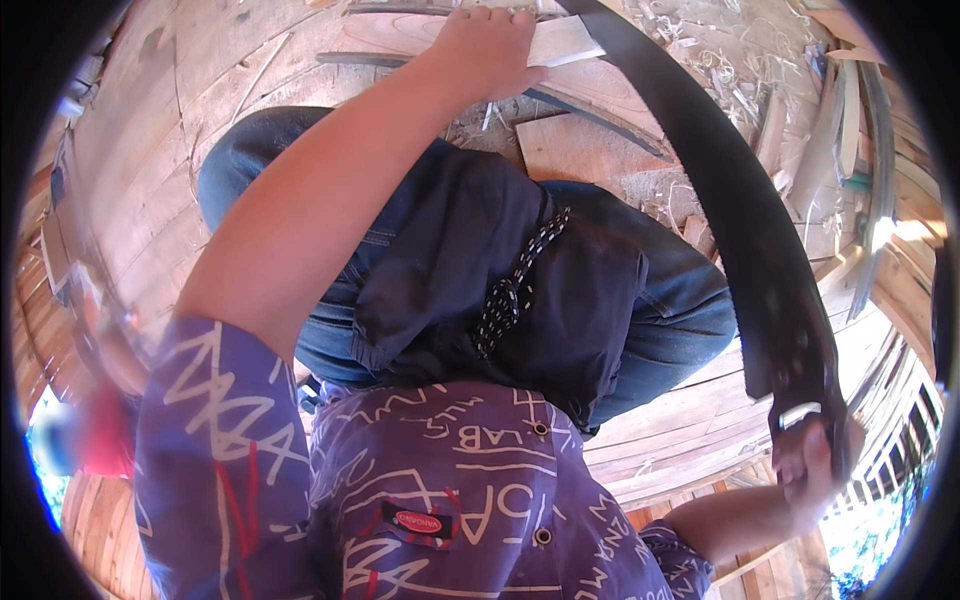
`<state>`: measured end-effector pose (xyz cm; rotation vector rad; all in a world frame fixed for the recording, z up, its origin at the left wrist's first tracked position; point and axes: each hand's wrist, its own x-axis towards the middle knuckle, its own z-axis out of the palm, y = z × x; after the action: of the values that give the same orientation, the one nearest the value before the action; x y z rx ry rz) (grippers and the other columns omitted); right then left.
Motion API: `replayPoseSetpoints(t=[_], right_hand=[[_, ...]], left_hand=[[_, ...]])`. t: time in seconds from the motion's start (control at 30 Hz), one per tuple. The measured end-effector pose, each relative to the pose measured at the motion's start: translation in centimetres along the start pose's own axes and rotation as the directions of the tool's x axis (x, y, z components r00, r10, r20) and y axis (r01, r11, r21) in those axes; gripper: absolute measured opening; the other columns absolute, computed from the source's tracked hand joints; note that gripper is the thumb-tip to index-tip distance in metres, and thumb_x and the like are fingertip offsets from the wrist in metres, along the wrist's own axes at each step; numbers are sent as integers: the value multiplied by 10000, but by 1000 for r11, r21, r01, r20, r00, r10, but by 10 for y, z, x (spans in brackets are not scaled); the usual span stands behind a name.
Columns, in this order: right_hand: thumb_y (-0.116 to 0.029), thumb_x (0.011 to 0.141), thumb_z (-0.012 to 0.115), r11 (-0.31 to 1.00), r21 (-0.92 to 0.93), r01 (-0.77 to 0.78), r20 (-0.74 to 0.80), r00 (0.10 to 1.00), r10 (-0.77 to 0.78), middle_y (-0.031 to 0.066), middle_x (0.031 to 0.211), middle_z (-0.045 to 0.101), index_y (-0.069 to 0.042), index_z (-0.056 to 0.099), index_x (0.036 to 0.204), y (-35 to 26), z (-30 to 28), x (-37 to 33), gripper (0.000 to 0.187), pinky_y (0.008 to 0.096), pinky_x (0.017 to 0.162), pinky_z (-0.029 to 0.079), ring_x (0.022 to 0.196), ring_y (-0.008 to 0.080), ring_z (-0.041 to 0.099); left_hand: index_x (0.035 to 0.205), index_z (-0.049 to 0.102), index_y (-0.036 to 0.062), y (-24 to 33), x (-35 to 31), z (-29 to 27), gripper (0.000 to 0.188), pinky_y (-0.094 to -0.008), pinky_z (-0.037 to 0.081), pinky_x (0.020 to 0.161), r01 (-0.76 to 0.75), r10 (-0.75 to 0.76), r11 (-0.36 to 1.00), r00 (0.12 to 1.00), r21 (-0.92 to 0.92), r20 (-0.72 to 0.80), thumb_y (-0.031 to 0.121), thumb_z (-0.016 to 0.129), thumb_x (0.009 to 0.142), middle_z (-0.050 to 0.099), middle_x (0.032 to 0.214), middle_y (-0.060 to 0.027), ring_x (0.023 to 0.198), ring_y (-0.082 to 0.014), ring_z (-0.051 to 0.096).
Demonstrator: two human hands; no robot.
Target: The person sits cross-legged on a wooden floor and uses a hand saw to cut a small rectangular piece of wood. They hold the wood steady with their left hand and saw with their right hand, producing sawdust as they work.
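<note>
My right hand (pixel 812 468), at the lower right, is wrapped round the handle of a long dark handsaw (pixel 735 180). The saw's blade runs up and away to the top of the view, its toothed edge facing left. At the top, the fingers of my left hand (pixel 484 52) are closed over a pale strip of wood (pixel 568 42). The end of this strip meets the saw blade; whether the teeth are in it, I cannot tell. Under the strip lies a wider board (pixel 620 100) with a dark edge.
My bent legs in blue jeans (pixel 680 300) frame the work. Wood shavings (pixel 735 90) litter the plank floor (pixel 235 110). Another board piece (pixel 570 150) lies in front of my knees. Long offcuts (pixel 850 130) lean at the right. A blurred person in red (pixel 105 430) is at the left.
</note>
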<state>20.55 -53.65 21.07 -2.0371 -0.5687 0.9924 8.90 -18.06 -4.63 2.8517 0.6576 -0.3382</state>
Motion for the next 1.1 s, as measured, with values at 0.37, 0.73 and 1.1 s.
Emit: replayPoseSetpoints(t=[0.37, 0.73, 1.1], right_hand=[[-172, 876, 560, 987, 92, 131, 63, 989, -137, -14, 437, 371, 177, 404, 1199, 9, -22, -22, 501, 198, 316, 280, 318, 55, 340], [-214, 875, 574, 996, 11, 83, 27, 996, -83, -16, 426, 380, 155, 506, 1071, 12, -12, -12, 424, 197, 305, 259, 312, 53, 341], [-281, 857, 600, 992, -120, 49, 51, 998, -43, -5, 429, 388, 94, 541, 815, 15, -5, -1, 382, 215, 327, 272, 326, 70, 346]], left_hand=[[1217, 449, -28, 4, -3, -11, 635, -456, 418, 914, 42, -40, 999, 997, -32, 59, 446, 585, 816, 561, 1156, -213, 1109, -348, 522], [1220, 438, -20, 4, -1, -15, 621, -443, 412, 930, 56, -55, 998, 994, 1, 92, 438, 580, 826, 551, 1163, -212, 1102, -339, 525], [1240, 436, -29, 5, -6, -9, 632, -446, 406, 934, -3, 3, 999, 1000, -34, -9, 417, 588, 819, 561, 1139, -219, 1094, -348, 526]])
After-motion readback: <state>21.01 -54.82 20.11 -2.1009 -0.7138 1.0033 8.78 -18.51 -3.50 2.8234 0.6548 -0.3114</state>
